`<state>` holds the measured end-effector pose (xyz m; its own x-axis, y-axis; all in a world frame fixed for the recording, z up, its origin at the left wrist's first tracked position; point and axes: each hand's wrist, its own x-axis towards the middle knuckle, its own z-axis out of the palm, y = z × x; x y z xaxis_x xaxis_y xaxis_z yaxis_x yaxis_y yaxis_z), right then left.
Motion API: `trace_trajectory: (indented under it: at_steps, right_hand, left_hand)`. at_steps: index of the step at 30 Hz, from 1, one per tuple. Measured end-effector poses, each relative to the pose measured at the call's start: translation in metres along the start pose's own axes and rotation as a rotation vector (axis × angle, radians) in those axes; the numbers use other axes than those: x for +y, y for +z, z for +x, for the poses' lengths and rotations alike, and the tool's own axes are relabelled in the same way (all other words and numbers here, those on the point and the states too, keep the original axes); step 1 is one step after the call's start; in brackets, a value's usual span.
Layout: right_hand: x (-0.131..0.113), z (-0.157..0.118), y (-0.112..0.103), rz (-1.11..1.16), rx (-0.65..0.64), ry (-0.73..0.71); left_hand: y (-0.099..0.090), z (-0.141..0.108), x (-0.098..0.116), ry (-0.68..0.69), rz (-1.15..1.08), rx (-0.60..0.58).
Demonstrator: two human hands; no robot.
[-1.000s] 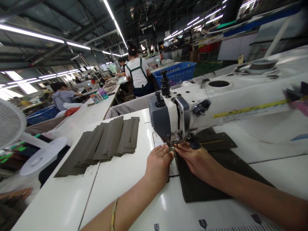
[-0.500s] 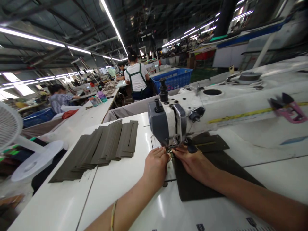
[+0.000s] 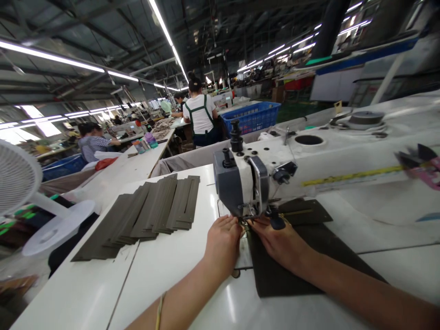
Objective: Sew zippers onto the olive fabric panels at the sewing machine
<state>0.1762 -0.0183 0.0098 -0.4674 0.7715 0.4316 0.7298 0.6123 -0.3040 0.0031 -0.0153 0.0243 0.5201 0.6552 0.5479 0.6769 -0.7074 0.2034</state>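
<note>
A dark olive panel [image 3: 285,275] lies flat under the needle area of a white and grey sewing machine [image 3: 240,183]. My left hand [image 3: 224,240] is closed, fingers curled and thumb pressed in at the panel's edge, just left of the presser foot. From the other side, my right hand [image 3: 280,238] rests on top of the panel, its fingertips pinching the same edge by the needle. The machine head partly hides both sets of fingertips. Behind my right hand, a narrower strip with a slot [image 3: 305,211] lies at the panel's far end.
Left on the white table [image 3: 165,270] is a fanned row of olive pieces [image 3: 147,211]. A white fan [image 3: 17,178] stands beyond the left edge. Pink-handled snippers [image 3: 426,172] and yellow tape sit on the machine arm. Co-workers and a blue basket [image 3: 250,117] are ahead.
The view has shifted slightly, so the scene sits a little further right and lower. Both hands stay by the needle with the panel, with little visible movement.
</note>
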Motion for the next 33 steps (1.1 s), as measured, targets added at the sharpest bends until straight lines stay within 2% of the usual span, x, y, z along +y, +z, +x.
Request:
trace_trajectory:
  at_steps: [7,13,17,20,22,24,26,28,30,33]
  right_hand:
    - [-0.006,-0.005,-0.003,-0.005,0.090,-0.038]
    - [-0.007,-0.006,0.005,-0.058,0.141,-0.041]
    - [-0.002,-0.005,0.008,-0.265,0.209,-0.031]
    - [0.003,-0.015,0.009,-0.431,0.216,0.030]
    - [0.001,-0.029,0.009,-0.476,0.220,0.062]
    - [-0.007,-0.049,0.008,-0.500,0.244,0.062]
    - [-0.019,-0.069,0.006,-0.518,0.267,0.045]
    - [-0.033,-0.085,0.002,-0.533,0.283,0.028]
    - [-0.048,-0.096,-0.002,-0.538,0.294,0.022]
    - [-0.069,-0.104,-0.005,-0.507,0.299,-0.028]
  left_hand:
    - [-0.005,-0.004,0.002,0.052,-0.018,0.001]
    - [0.001,-0.007,-0.001,0.068,-0.029,0.053]
    - [0.001,-0.006,-0.001,0.009,-0.056,0.073]
    - [-0.009,-0.008,0.003,-0.079,-0.069,0.053]
    - [-0.018,-0.012,0.011,-0.212,-0.024,-0.015]
    - [-0.026,-0.018,0.022,-0.319,0.021,-0.139]
    - [-0.033,-0.026,0.036,-0.330,0.015,-0.263]
    - [-0.039,-0.034,0.050,-0.311,-0.055,-0.337]
    - [-0.044,-0.043,0.064,-0.325,-0.144,-0.340]
    - [-0.051,-0.062,0.082,-0.447,-0.315,-0.251]
